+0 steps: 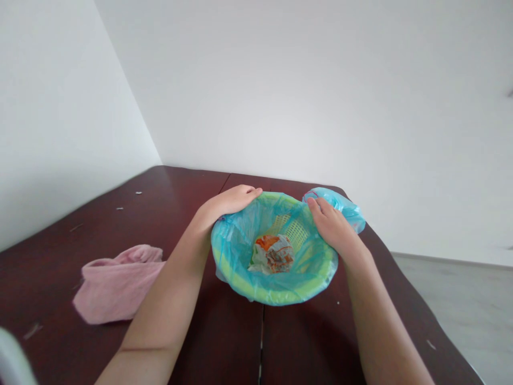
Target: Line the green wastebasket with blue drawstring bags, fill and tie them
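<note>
- The left hand (236, 199) is curled over the far-left part of the bin (245, 287)'s rim, its fingertips on the edge; how tightly they press cannot be told.
- The right hand (334, 227) is closed on the rim across from it, thumb on top; its other fingers are mostly hidden outside.
- The bin sits between the two grips, mouth toward the wearer. Whether its base touches the table (180, 200) is hidden.
- Holding opposite sides probably keeps the bin level and steady, and pins the liner (230, 243) where it folds over the rim.
- The liner, thin and blue, hangs inside below both grips, likely to keep rubbish off the mesh (296, 233) wall.
- Crumpled wrappers (278, 255) lie at the bottom, between and below the hands, perhaps helping weigh the liner down.
- Just beyond the right grip is bunched blue plastic (348, 207); whether it joins the liner cannot be told.
- A pink cloth (120, 286) lies folded on the table left of the left forearm, apart from the bin, seemingly out of the way.
- Small scraps (138, 192) dot the table, well left of the left grip.
</note>
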Tool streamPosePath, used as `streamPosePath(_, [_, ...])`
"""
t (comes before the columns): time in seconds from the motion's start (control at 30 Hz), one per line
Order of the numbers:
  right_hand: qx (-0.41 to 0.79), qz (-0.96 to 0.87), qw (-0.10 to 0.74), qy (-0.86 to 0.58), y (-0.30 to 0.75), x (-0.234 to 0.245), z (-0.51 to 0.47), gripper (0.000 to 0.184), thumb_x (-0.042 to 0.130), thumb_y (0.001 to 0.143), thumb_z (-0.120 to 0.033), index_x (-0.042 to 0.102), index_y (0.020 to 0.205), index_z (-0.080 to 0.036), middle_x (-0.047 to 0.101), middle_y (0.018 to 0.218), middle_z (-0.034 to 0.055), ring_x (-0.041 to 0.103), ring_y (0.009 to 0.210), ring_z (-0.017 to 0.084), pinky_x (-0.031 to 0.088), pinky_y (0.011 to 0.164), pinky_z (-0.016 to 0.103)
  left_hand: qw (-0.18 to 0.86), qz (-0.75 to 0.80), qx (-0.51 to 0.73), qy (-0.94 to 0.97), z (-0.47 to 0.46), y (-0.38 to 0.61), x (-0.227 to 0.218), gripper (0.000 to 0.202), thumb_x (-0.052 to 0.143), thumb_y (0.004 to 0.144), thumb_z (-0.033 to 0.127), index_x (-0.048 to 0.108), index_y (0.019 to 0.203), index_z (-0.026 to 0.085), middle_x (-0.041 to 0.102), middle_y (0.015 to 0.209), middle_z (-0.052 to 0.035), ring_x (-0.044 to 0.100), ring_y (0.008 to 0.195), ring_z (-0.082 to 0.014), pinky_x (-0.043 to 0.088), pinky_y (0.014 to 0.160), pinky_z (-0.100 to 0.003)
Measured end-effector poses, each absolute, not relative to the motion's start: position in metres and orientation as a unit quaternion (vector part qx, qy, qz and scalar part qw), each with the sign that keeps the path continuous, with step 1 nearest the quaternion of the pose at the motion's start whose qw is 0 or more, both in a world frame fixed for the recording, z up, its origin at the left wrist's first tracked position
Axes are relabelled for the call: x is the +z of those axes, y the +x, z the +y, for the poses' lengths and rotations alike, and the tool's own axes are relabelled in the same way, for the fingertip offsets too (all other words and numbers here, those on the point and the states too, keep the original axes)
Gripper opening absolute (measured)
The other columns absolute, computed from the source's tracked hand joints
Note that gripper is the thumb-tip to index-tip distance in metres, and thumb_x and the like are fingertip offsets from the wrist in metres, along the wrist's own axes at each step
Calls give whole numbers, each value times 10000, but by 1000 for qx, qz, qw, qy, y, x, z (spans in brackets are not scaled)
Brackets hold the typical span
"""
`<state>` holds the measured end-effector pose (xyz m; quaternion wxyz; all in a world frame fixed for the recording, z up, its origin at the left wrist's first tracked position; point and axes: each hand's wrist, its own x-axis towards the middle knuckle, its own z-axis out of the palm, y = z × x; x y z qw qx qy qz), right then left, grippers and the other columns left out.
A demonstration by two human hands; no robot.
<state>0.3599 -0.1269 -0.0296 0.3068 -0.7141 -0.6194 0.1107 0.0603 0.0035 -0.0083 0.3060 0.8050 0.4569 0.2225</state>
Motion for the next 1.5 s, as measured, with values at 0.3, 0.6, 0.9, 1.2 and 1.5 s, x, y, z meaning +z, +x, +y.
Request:
streamPosePath(0.3, [151, -654, 430, -604, 362, -42, -111, 354, 579, 1089, -511, 756, 1246, -248, 763, 941, 60, 698, 846, 272, 521, 798, 414, 364, 393, 220, 815, 11, 61, -11, 605, 612, 1064, 738, 818, 1276, 210, 865, 1443, -139, 802, 1333, -369, 620, 1125, -415])
streamPosePath(0.6, [128, -638, 449, -612, 357, -36, -113, 327, 626, 1052, -381, 904, 1135, -230, 903, 1169, 107, 803, 957, 287, 623, 957, 470, 550, 289, 236, 748, 15, 64, -17, 716, 891, 969, 744, 866, 1462, 224, 859, 1517, -133, 801, 1425, -388, 594, 1283, -525])
streamPosePath(0.9, [26, -638, 434, -636, 348, -24, -130, 368, 609, 1048, -223, 956, 1166, -258, 928, 1217, 107, 874, 1121, 356, 657, 1127, 557, 435, 273, 325, 794, 8, 69, -11, 533, 755, 1095, 631, 863, 1399, 207, 842, 1542, -148, 784, 1477, -342, 558, 1333, -500])
streamPosePath(1.2, [-5, -653, 432, -622, 347, -21, -132, 307, 679, 994, -204, 866, 1237, -191, 873, 1086, 113, 814, 998, 309, 630, 995, 475, 444, 284, 395, 753, 8, 72, -17, 461, 582, 1185, 567, 711, 1428, 197, 892, 1382, -173, 839, 1359, -318, 621, 1220, -478])
streamPosePath(1.5, [-37, -672, 413, -613, 347, -24, -133, 155, 690, 1035, -283, 827, 1090, -238, 778, 1068, 93, 723, 938, 285, 561, 925, 461, 482, 295, 420, 710, 0, 72, -6, 788, 514, 1114, 927, 800, 1246, 205, 925, 1229, -174, 880, 1228, -373, 669, 1130, -492])
